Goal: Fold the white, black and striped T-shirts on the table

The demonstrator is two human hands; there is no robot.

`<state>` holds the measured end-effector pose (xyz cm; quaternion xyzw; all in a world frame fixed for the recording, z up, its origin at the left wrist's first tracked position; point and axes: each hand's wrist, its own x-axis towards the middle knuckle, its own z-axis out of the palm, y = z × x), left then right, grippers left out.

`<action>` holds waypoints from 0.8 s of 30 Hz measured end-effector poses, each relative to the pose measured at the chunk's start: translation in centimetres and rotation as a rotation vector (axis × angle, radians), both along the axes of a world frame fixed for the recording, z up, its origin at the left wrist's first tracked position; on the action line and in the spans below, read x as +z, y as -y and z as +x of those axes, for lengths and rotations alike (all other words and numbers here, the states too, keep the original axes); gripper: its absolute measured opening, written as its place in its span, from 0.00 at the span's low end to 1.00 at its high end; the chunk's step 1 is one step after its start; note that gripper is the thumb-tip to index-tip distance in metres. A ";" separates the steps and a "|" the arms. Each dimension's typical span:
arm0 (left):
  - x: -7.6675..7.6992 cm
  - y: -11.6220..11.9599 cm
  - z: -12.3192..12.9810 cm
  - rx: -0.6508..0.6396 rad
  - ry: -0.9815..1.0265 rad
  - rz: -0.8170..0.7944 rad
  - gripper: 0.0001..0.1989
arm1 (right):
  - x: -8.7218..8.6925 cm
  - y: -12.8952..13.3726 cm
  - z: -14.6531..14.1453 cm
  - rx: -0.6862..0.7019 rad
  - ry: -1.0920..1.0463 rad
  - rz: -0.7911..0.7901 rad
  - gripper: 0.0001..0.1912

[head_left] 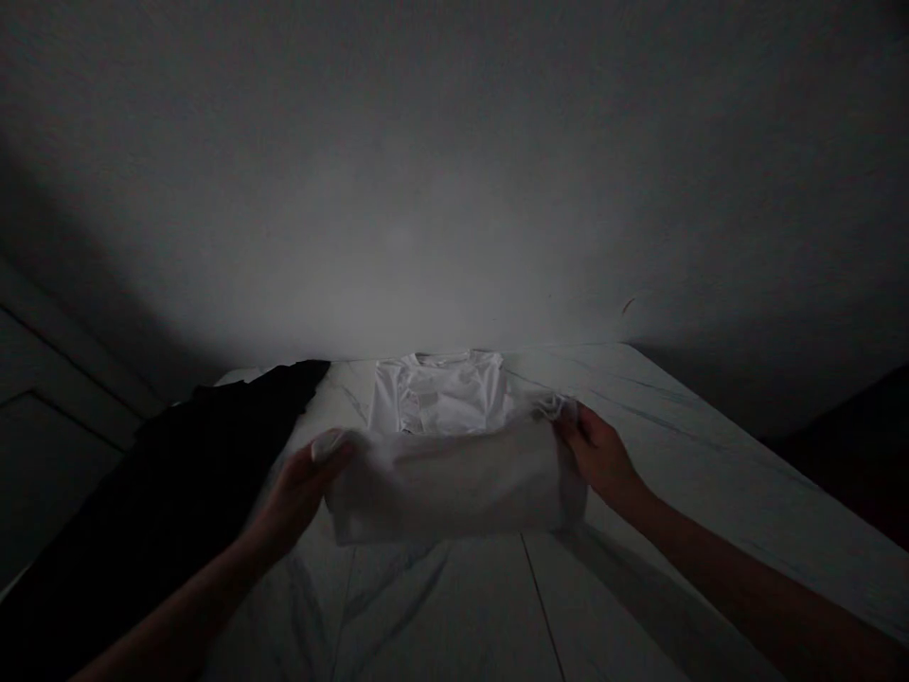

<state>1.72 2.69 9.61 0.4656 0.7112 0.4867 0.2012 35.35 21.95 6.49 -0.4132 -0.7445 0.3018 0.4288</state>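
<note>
A white shirt (454,478) is stretched between my two hands, its near part lifted off the marbled table and hanging in a loose band. The neckline and shoulders lie flat farther back, toward the wall. My left hand (312,474) pinches the fabric at the left side, with some cloth over the thumb. At the right side, my right hand (595,450) grips a bunched corner between thumb and fingers. Dim light and slight blur hide the finer details of the cloth.
The white marbled table (682,417) reaches back to a grey wall (440,189). Dark cloth (205,493) lies along the table's left side. A panelled surface (57,407) stands at the far left, and something dark (859,436) is beyond the right edge.
</note>
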 end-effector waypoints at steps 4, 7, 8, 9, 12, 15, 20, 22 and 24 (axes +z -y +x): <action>0.1 -13.0 -3.4 0.051 -0.021 0.107 0.23 | 0.1 -10.2 -7.4 -0.210 0.224 0.047 0.18; -1.8 -20.7 -5.6 0.201 -0.252 -0.075 0.16 | -1.2 -15.6 -11.1 -0.321 0.504 -0.013 0.15; -2.6 -22.5 -6.0 0.239 -0.305 -0.128 0.15 | -1.8 -16.9 -12.0 -0.334 0.551 -0.026 0.15; -3.5 -23.9 -6.4 0.264 -0.334 -0.166 0.14 | -2.5 -17.8 -12.7 -0.342 0.577 -0.038 0.15; -6.3 -26.0 -7.0 0.315 -0.359 -0.245 0.12 | -4.5 -19.7 -14.1 -0.374 0.649 -0.079 0.15; -8.8 -26.4 -7.3 0.341 -0.410 -0.309 0.14 | -6.4 -20.4 -14.7 -0.399 0.724 -0.095 0.16; -10.5 -26.5 -7.2 0.337 -0.547 -0.338 0.14 | -7.7 -20.4 -15.3 -0.426 0.811 -0.077 0.17; -10.2 -26.6 -7.3 0.333 -0.631 -0.370 0.15 | -7.4 -20.3 -15.5 -0.434 0.833 -0.069 0.17; -9.5 -26.5 -7.2 0.337 -0.744 -0.405 0.17 | -6.5 -20.0 -15.8 -0.445 0.849 -0.050 0.18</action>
